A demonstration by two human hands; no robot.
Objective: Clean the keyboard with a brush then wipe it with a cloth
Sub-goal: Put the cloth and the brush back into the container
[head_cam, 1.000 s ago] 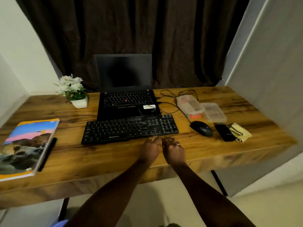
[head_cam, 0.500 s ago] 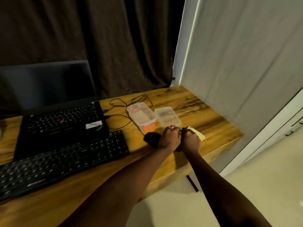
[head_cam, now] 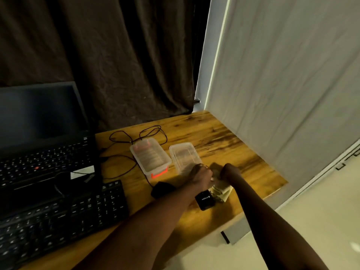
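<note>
The black keyboard (head_cam: 58, 221) lies at the lower left of the wooden desk (head_cam: 224, 137), in front of an open laptop (head_cam: 42, 152). A folded yellowish cloth (head_cam: 223, 192) rests near the desk's right front edge. Both hands hover over its far end with fingers curled down. My left hand (head_cam: 201, 175) is just left of it and my right hand (head_cam: 230, 172) just right. A pale bit shows between them. Blur hides whether either hand grips anything. No brush is visible.
A small black device (head_cam: 205, 200) lies beside the cloth under my left wrist. A black mouse (head_cam: 161, 189) sits left of it, its cable looping back. Two clear plastic boxes (head_cam: 150, 156) (head_cam: 184, 154) stand behind the hands. A grey panel (head_cam: 292, 94) borders the desk's right.
The view swung right from the keyboard toward the desk's right end. Both hands moved from the keyboard's front edge over to the cloth and now sit slightly apart above it.
</note>
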